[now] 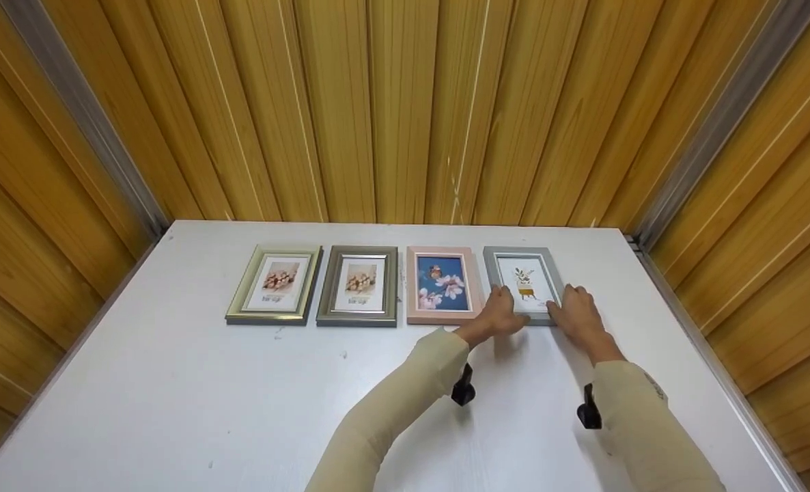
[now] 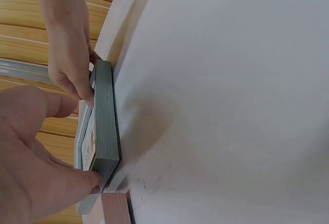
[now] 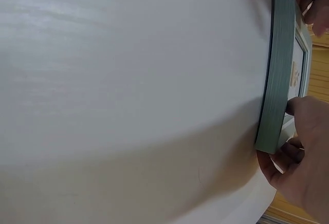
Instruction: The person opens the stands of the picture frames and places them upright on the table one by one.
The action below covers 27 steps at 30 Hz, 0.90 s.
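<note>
A grey picture frame (image 1: pixel 489 256) with a plant-in-pot print lies face up on the white table, last on the right in a row. My right hand (image 1: pixel 579 316) grips its right side; in the right wrist view the thumb (image 3: pixel 295 106) is on its face and the fingers curl at its side. At its left near corner, my left hand (image 1: pixel 499 314) touches the edge with the fingertips, the thumb held apart above it. Close beside lies a pink picture frame (image 1: pixel 412 287) with a blossom picture, partly behind the left hand.
Further left on the white table (image 1: pixel 241 396) lie a brown-grey picture frame (image 1: pixel 323 287) and a pale gold-green picture frame (image 1: pixel 244 287). Wood-look panel walls (image 1: pixel 405 109) stand behind and at both sides. Black wrist cameras (image 1: pixel 463 393) hang under both forearms.
</note>
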Tool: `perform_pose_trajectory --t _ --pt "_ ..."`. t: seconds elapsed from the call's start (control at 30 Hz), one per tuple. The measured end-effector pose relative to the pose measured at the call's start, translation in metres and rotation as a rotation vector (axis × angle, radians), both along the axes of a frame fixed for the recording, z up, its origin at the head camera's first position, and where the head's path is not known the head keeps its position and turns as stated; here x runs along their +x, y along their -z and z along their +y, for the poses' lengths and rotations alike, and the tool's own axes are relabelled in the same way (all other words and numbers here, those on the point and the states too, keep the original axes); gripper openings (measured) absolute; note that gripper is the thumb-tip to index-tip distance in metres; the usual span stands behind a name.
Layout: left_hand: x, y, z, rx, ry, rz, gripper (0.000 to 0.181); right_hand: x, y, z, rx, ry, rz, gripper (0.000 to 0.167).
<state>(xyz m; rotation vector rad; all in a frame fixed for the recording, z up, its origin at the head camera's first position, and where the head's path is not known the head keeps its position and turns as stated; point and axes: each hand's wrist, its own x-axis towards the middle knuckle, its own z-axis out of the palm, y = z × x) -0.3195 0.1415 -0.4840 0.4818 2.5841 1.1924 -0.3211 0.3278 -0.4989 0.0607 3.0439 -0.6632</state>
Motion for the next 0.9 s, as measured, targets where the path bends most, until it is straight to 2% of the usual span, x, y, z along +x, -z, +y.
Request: perform_pose_trajectory --t 0.1,0.23,0.33,0.47,0.6,0.9 --pt "0.002 -0.003 0.002 0.119 -0.072 -0.101 0.083 -0.001 0.0 -0.001 -0.02 0.015 -0.004 0.061" --pt "0.002 -0.006 0.005 0.274 -0.191 -0.208 0.077 -0.001 -0.001 -0.002 -0.054 0.05 -0.016 0.051" --pt "0.001 -0.007 0.006 0.356 -0.238 -0.277 0.071 -0.001 -0.002 -0.003 -0.108 0.1 0.0 0.044" --pt "0.0 -0.008 0.005 0.398 -0.246 -0.331 0.075 0.001 -0.004 -0.007 -0.161 0.161 0.036 0.037" --pt "-0.001 -0.008 0.003 0.41 -0.259 -0.355 0.076 0.002 -0.007 -0.011 -0.168 0.191 0.023 0.035" --pt "-0.003 -0.016 0.002 0.454 -0.309 -0.385 0.067 0.003 -0.017 -0.015 -0.134 0.21 0.008 0.029"
